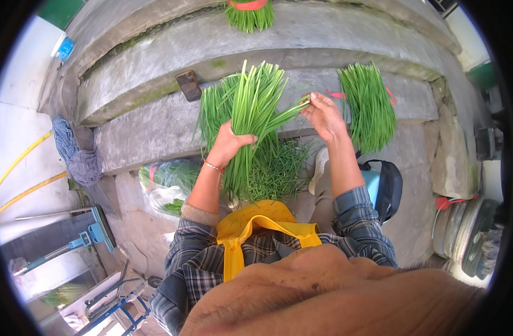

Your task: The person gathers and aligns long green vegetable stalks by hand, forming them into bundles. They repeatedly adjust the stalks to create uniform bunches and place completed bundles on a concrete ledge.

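Note:
My left hand [229, 144] is wrapped round a thick bunch of chives [256, 106], pale stem ends pointing up and away from me. To its right, my right hand [326, 116] pinches the ends of a few stalks that slant out of the bunch. Behind the bunch, more loose chives [213, 106] lie on the concrete step. Below it is a heap of short green scraps [281, 171]. A laid-out bundle of chives [368, 103] rests on the step to the right, with a red tie [392, 95] showing at its side.
A phone [188, 85] lies on the step at left. Another chive bundle with a red band [248, 4] sits on a higher step. A clear plastic bag [167, 185] of greens stands by my left arm, a dark-and-blue bag [384, 187] by my right. A blue squeegee [94, 232] is at lower left.

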Demonstrator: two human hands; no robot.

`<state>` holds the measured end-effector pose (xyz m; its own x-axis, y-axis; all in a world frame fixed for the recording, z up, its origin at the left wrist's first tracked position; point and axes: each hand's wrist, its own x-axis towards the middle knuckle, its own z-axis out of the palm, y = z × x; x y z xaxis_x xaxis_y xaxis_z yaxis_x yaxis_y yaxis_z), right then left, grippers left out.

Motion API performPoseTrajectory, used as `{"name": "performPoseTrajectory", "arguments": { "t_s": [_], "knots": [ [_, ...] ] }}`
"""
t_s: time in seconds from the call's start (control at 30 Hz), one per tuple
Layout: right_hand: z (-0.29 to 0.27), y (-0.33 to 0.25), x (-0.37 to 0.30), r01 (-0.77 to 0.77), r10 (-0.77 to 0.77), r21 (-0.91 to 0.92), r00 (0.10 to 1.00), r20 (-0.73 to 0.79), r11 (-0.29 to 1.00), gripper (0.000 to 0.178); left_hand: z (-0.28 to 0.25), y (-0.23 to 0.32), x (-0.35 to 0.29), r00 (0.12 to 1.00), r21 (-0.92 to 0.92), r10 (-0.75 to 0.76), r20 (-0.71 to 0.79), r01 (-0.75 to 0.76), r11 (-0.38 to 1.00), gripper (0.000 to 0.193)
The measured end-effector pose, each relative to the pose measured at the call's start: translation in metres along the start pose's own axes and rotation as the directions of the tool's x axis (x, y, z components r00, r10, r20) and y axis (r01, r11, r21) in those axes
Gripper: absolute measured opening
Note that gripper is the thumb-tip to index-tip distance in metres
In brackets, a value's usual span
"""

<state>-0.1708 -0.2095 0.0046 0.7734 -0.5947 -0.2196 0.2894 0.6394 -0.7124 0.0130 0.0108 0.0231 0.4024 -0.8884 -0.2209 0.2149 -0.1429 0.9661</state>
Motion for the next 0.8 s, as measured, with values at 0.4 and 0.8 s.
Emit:
{"name": "performPoseTrajectory", "arguments": {
  "t_s": [0.4,0.8],
  "knots": [
    [-0.020,-0.050,-0.007,0.722,-0.688,-0.020,0.652,-0.318,0.692,0.014,-0.016,0.003,-0.006,0.992,-0.148,-0.047,-0.118,0.029,0.988,0.025],
    [0.000,-0.018,-0.010,0.178,-0.014,-0.747,0.975,0.221,0.641,0.026,-0.029,-0.009,-0.001,0.998,-0.665,-0.069,-0.005,0.048,0.746,0.033]
  ]
}}
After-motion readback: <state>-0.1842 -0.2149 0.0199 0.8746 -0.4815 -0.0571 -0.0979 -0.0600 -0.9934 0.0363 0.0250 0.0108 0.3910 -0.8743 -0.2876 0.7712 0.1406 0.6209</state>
